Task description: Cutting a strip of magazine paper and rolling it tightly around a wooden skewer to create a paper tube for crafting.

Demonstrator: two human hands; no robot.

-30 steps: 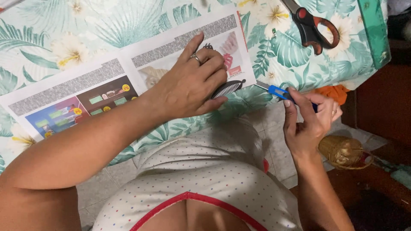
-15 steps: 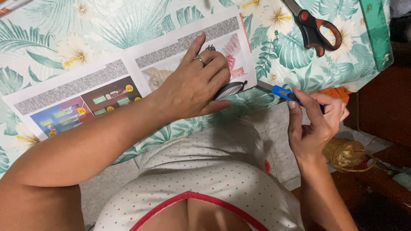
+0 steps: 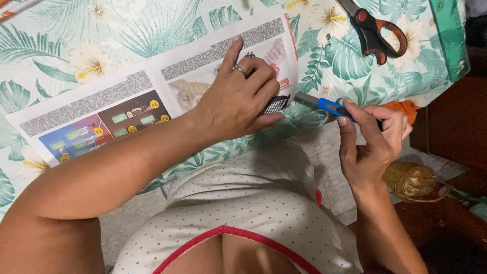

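**Left hand pins the flyer, right hand holds the cutter at its edge**

Far left, the worktop (image 3: pixel 61 30) is covered by a cloth printed with green palm leaves and pale flowers. On it lies a long printed paper flyer (image 3: pixel 127 104) with grey bands and coloured picture panels, running up to the right across the cloth.

Your left hand (image 3: pixel 238 99) rests on the flyer's right end, palm down. Its fingers (image 3: pixel 264 76) are curled and pressed onto the paper, the forefinger stretched out along it, with a ring on one finger. A small dark ribbed object (image 3: pixel 275 104) shows under the fingertips; you cannot tell what it is.

Just right of that, your right hand (image 3: pixel 373 139) is closed around a blue utility cutter (image 3: pixel 329 107), thumb lying along its body. The cutter's grey blade end points left, close to the flyer's lower right corner at the worktop's edge.

Further up and right, a pair of scissors with red and black handles (image 3: pixel 373 33) lies on the cloth, well apart from both hands
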